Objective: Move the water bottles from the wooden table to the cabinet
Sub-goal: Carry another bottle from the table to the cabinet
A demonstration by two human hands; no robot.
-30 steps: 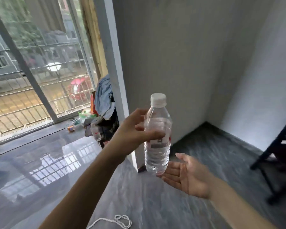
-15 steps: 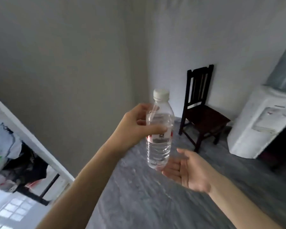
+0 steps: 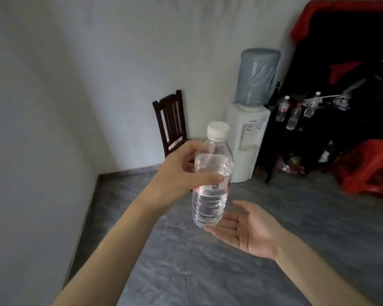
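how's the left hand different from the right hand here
The left hand grips the water bottle around its upper body, thumb across the front; the right hand holds nothing. The left hand's fingers are curled, while the right hand's are straight with the palm up. The left hand sits higher, beside the bottle; the right hand lies below, by the bottle's base. Both reach forward on bare arms.

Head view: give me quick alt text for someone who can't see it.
The left hand grips an upright, capped water bottle in mid-air, with the open right hand palm-up just below its base. Behind stand a dark wooden chair, a water dispenser and more bottles on dark furniture.
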